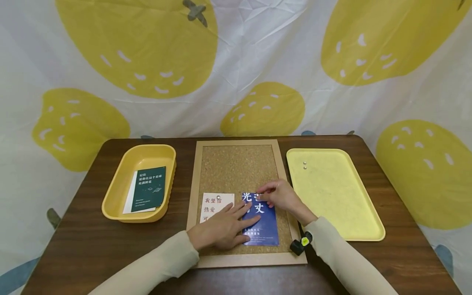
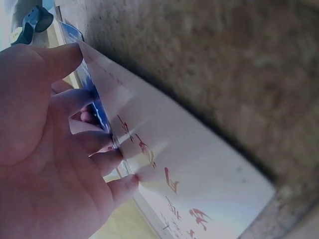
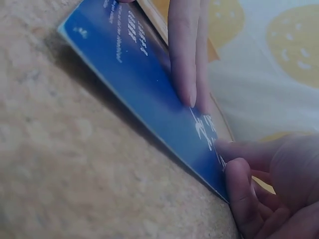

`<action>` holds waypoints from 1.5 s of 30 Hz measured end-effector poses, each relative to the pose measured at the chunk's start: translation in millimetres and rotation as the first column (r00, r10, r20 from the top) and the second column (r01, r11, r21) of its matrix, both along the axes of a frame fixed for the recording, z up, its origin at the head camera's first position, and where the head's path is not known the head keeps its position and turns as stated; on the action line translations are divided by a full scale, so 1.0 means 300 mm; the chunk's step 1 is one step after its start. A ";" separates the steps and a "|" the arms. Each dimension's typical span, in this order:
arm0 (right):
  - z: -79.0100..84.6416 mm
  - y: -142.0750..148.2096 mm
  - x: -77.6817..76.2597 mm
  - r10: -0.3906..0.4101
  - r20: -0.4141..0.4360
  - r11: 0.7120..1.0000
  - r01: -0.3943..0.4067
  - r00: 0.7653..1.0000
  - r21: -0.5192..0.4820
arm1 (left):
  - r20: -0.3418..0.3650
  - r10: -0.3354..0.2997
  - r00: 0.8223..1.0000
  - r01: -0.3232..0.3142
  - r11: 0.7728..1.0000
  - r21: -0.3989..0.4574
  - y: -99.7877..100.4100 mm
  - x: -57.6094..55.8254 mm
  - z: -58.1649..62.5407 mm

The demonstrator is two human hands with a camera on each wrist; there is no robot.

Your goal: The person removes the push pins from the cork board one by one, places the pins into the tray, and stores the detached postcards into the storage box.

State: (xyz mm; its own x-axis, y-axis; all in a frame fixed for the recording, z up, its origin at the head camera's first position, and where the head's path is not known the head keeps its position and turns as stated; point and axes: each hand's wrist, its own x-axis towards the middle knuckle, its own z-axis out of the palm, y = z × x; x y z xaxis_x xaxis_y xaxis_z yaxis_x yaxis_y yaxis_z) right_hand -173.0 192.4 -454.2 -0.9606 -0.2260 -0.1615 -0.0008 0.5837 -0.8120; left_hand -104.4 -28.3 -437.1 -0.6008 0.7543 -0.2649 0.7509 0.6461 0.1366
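A blue card [image 1: 268,227] with white characters lies on the cork board [image 1: 239,168]. My left hand [image 1: 225,229] rests on it with fingers spread and straight, its back partly covering a white card [image 1: 206,207] with red characters. A silver thumbtack [image 1: 218,197] sits at that white card's top. At the blue card's upper edge my right hand [image 1: 283,196] has thumb and index finger together, apparently pinching a thumbtack that the fingertips mostly hide. In the right wrist view, thumb and index finger [image 3: 249,154] meet at the end of the blue card [image 3: 134,94].
On the left stands a yellow basket [image 1: 110,200] holding a dark green card [image 1: 149,190] over a white one. To the right lies a yellow tray [image 1: 335,192] with two silver thumbtacks [image 1: 305,165]. A patterned cloth [image 1: 258,110] hangs behind the brown table [image 1: 409,254].
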 end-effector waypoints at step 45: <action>-0.025 0.009 0.019 0.045 -0.152 0.999 -0.049 0.987 -0.022 | 0.011 0.013 1.000 -0.013 0.999 -0.046 0.015 0.002 0.014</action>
State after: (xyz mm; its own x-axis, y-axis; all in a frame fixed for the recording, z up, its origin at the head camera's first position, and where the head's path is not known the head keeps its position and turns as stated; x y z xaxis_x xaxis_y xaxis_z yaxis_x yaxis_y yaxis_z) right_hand -167.3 195.1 -461.7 -0.9619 -0.2733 -0.0086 -0.1516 0.5590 -0.8152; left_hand -103.7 -23.8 -432.9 -0.6074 0.7333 -0.3055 0.7410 0.6616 0.1148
